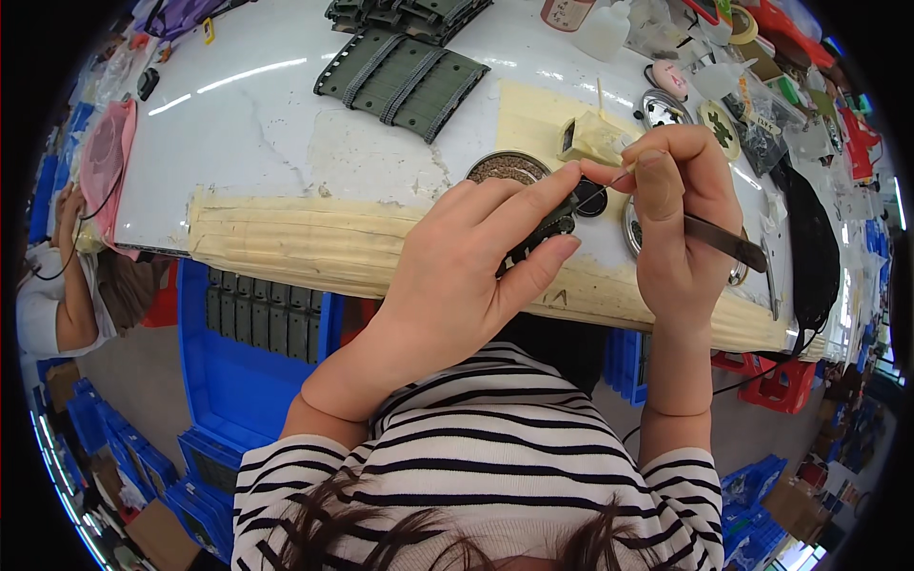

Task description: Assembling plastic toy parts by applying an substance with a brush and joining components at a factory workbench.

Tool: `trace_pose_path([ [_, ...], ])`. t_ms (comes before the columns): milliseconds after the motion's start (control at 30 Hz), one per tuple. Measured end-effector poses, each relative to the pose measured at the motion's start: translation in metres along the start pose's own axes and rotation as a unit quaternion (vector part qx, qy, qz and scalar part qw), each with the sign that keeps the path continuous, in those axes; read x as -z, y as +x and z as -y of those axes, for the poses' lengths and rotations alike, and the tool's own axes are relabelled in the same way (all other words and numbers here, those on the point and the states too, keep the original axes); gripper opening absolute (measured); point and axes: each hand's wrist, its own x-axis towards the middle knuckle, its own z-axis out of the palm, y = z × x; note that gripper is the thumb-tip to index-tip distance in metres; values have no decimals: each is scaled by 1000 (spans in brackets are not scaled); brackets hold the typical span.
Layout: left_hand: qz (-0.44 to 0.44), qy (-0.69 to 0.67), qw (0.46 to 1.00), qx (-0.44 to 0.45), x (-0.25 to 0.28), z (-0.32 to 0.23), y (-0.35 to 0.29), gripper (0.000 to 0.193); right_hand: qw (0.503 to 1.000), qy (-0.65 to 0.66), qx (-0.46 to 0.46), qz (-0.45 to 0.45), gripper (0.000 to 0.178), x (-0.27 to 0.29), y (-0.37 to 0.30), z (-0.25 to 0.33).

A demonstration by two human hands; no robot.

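My left hand (pixel 452 252) is closed around a small dark green and black part (pixel 547 228), mostly covered by the fingers. Its index fingertip meets the fingers of my right hand (pixel 676 200) above the table edge. Between the right thumb and fingers is a pair of metal tweezers (pixel 725 242), with the broad end sticking out to the right and the thin tip pointing at the part. Tape or a fingertip cover wraps the right thumb. Beneath the hands lie a round tin (pixel 509 164) of brown granules and a black round cap (pixel 591 197).
Dark green ribbed panels (pixel 405 81) lie at the back. A tape-wrapped small box (pixel 592 140) with a stick stands beyond my hands, near a metal dish (pixel 664 108). Yellowish padding (pixel 295 238) covers the front edge. A blue crate (pixel 224 385) sits below; another person's arm (pixel 74 276) is far left.
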Motion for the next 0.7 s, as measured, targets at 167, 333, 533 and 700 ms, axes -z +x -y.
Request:
trace_pose_path([
  [167,32,-4,999,14,5,-4,0,43,998,37,2,-42,15,11,7,0],
  [333,13,-346,933,99,-2,-1,-9,58,971,-204,16,-124,11,31,16,-9],
  [533,88,-553,812,162,-6,3,-12,78,922,-372,69,-77,4,32,20,-17],
  [700,72,-616,763,183,-12,5,-16,80,918,-393,45,-26,9,32,19,-19],
])
